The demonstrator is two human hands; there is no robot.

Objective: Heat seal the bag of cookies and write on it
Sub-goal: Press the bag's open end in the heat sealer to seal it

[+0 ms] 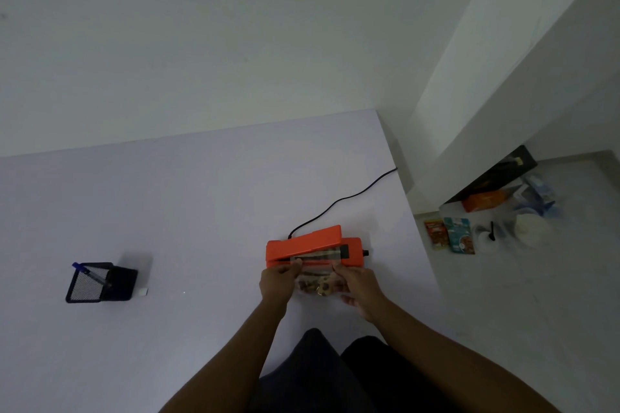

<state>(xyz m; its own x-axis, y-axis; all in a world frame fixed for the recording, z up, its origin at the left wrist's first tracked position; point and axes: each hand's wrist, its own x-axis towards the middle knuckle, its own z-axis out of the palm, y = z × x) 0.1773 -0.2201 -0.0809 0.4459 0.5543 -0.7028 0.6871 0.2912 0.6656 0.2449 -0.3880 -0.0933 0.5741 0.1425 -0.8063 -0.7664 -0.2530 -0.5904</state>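
bag of cookies (317,283) on bench (201,211), its clear top edge laid in the open mouth of the orange heat sealer (312,246) | left hand (276,282) fingers pinch bag's left top corner | right hand (357,288) fingers seemingly pinch right corner, grip blurred | pen (89,273) in black mesh holder (100,282), far left

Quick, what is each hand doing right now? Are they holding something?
Left hand: pinches the left top edge of the bag of cookies at the orange heat sealer.
Right hand: pinches the bag's right top edge.
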